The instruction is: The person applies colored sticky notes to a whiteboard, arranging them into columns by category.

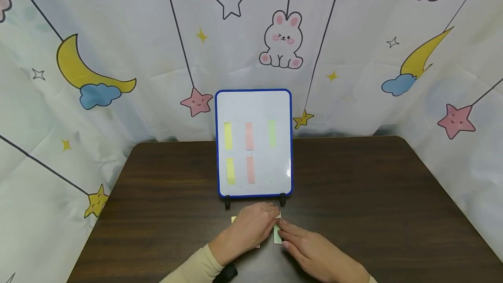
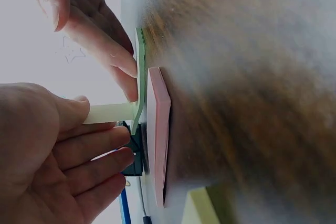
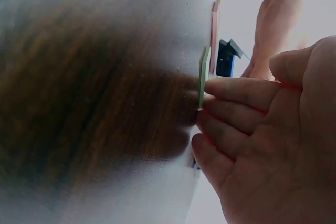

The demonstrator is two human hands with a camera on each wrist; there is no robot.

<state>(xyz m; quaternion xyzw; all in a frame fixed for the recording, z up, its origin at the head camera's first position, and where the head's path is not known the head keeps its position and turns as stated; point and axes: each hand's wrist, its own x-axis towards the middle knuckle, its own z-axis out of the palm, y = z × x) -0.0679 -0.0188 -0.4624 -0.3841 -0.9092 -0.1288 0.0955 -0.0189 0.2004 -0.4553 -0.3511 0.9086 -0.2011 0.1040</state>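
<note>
My left hand [image 1: 251,227] pinches the end of a pale green sticky strip [image 2: 110,113] between thumb and finger; the strip stands lifted from its green pad of sticky notes [image 2: 140,66]. The fingers of my right hand [image 1: 316,248] lie straight against that pad on the table, as the right wrist view also shows. Beside it lies a pink pad [image 2: 159,129], mostly hidden under my left hand in the head view. Part of a yellow pad [image 2: 198,208] shows farther left.
A blue-framed whiteboard [image 1: 255,104] stands on black feet behind my hands. It bears two yellow strips [image 1: 228,136], two pink strips [image 1: 249,136] and one green strip [image 1: 272,133]. A dark object [image 1: 225,273] shows by my left sleeve. The brown table [image 1: 373,195] extends to both sides.
</note>
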